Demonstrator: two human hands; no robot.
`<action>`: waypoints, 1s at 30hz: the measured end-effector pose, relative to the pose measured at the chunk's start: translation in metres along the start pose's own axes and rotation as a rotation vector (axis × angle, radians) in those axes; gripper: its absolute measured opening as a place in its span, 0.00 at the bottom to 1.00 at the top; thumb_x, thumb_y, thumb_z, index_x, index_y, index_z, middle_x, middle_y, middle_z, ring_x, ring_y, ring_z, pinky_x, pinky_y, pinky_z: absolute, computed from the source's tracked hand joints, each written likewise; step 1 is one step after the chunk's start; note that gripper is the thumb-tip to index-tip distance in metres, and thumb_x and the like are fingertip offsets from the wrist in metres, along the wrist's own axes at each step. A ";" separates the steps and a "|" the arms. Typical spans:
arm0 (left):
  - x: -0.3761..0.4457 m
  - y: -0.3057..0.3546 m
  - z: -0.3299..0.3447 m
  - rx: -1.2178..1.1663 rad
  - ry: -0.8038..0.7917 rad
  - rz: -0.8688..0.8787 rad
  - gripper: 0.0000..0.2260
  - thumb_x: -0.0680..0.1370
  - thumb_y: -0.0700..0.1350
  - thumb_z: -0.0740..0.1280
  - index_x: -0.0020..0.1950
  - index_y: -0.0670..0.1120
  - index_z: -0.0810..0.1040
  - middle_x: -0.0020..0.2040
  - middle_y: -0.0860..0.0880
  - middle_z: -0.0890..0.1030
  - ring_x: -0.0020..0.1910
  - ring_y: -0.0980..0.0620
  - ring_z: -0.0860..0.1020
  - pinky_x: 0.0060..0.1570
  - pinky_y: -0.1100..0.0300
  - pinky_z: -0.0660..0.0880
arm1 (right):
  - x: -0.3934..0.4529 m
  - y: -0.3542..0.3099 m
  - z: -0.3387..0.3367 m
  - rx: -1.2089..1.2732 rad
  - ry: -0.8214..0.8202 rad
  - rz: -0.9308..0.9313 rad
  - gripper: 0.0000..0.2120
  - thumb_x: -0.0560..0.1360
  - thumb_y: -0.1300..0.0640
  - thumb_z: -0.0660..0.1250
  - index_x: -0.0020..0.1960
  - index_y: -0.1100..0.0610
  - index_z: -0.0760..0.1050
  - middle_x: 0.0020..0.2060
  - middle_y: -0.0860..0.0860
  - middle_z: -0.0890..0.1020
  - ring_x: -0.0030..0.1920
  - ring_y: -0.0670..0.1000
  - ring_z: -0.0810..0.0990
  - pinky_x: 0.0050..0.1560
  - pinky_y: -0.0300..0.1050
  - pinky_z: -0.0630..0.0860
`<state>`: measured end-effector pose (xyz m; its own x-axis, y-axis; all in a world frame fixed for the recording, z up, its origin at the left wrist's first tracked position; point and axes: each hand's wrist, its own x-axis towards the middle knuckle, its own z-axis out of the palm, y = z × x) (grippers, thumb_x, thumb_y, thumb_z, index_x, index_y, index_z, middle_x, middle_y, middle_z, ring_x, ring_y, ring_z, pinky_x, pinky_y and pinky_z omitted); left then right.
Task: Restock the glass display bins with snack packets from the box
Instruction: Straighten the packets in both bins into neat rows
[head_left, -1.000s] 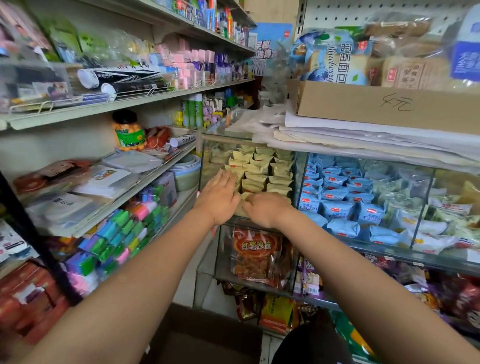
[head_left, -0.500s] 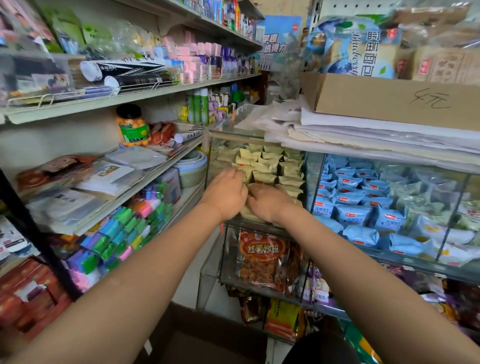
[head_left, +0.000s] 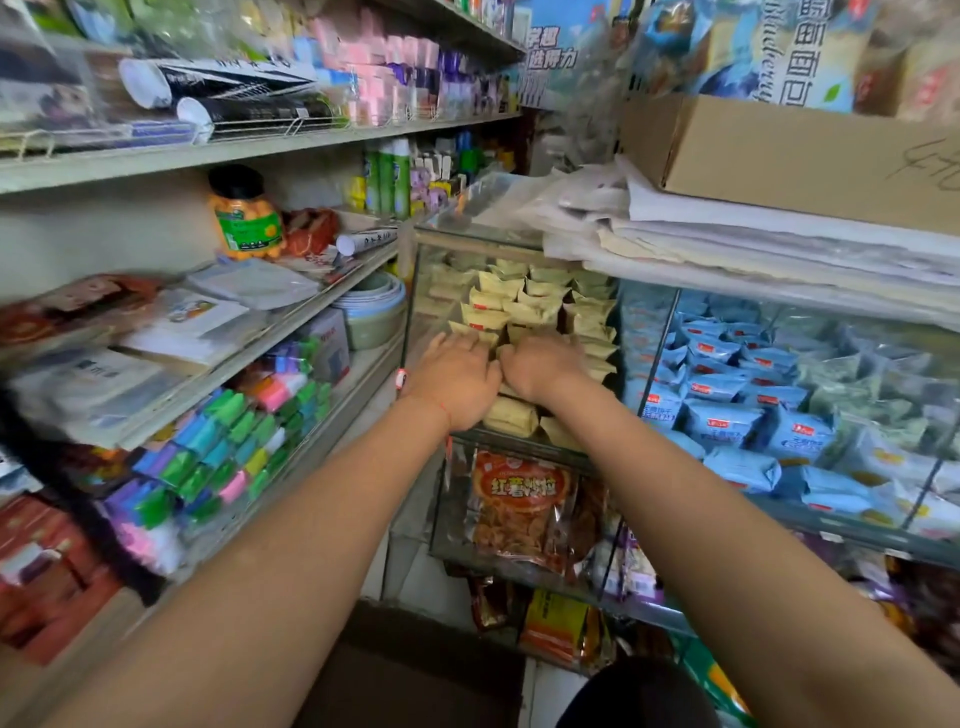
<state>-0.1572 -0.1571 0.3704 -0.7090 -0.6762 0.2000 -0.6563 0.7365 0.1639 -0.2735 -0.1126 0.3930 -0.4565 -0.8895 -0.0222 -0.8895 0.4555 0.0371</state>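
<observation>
risk: the front yellow snack packets (head_left: 511, 415) sit heaped at the open lip of the glass display bin (head_left: 415, 291), so a hard push could spill them over the edge onto the bags below. left hand (head_left: 457, 376) lies flat with fingers spread on the pile; right hand (head_left: 540, 366) beside it has fingers curled under, its hold i cannot tell. packets are small, pale yellow, crinkly pillow packs with red labels, filling the bin left of the blue-packet bin (head_left: 727, 395).

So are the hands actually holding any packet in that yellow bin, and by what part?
Cannot tell. Both the left hand and right hand rest on the yellow packets, fingers hidden among them.
</observation>
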 end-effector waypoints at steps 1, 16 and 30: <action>0.000 0.000 0.000 -0.008 0.008 -0.002 0.23 0.83 0.51 0.49 0.75 0.42 0.64 0.77 0.43 0.61 0.76 0.48 0.57 0.75 0.54 0.47 | 0.000 -0.002 -0.005 -0.055 -0.010 0.005 0.22 0.81 0.50 0.50 0.68 0.59 0.70 0.69 0.58 0.70 0.70 0.59 0.66 0.72 0.61 0.57; -0.005 0.001 -0.001 -0.041 0.005 -0.017 0.27 0.83 0.54 0.47 0.79 0.42 0.56 0.79 0.43 0.54 0.78 0.47 0.50 0.77 0.54 0.43 | 0.051 0.019 -0.020 0.173 0.064 0.086 0.14 0.80 0.55 0.55 0.59 0.59 0.76 0.60 0.57 0.78 0.59 0.57 0.77 0.54 0.45 0.72; -0.005 -0.001 0.003 -0.081 0.064 -0.005 0.27 0.82 0.56 0.48 0.78 0.43 0.58 0.79 0.44 0.57 0.78 0.47 0.52 0.76 0.54 0.43 | 0.074 0.024 -0.030 0.072 0.021 -0.092 0.25 0.78 0.66 0.59 0.72 0.49 0.68 0.71 0.54 0.69 0.69 0.56 0.70 0.67 0.47 0.67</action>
<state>-0.1539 -0.1542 0.3667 -0.6859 -0.6797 0.2599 -0.6350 0.7335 0.2424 -0.3284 -0.1685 0.4219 -0.3727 -0.9280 -0.0017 -0.9273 0.3725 -0.0360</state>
